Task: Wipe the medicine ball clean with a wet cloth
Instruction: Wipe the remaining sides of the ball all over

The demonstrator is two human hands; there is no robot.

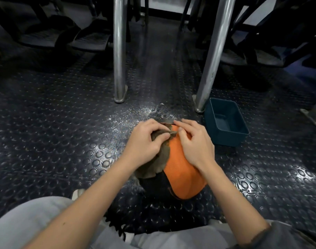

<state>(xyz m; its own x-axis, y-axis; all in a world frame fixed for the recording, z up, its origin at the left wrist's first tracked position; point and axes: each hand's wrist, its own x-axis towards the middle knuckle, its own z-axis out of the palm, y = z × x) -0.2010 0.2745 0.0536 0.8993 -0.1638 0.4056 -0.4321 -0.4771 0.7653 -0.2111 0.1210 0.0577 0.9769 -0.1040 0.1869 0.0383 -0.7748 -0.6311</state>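
Two shiny metal posts, one upright point(119, 51) and one leaning point(212, 56), are standing on a dark rubber floor point(45, 141) that is covered in raised round studs and is catching glare at lower right and around the centre. Black foot plates point(88, 40) of gym machines are filling the upper left of the frame, and more dark machine parts are crowding the upper right, blurred and hard to make out. A speckled, glistening patch point(135, 114) is spreading over the floor just above the hands. Right of centre, a dark blue rectangular tub point(229, 139) is sitting beside the foot of the leaning post; whether it is holding water I cannot tell. Just below centre, the orange and black medicine ball point(182, 177) is resting on the floor between the person's knees, which are showing in pale grey trousers point(27, 221) along the bottom edge. A brownish cloth point(153, 166) is draping over the ball's upper left side. The left hand point(144, 142) is gripping the cloth with its fingers curled into the bunched fabric, pressing it against the ball. The right hand point(195, 142) is resting on the orange panel with fingers loosely spread and slightly bent, its thumb tip touching the cloth's corner. Both forearms are crossing the lower frame and hiding part of the ball.
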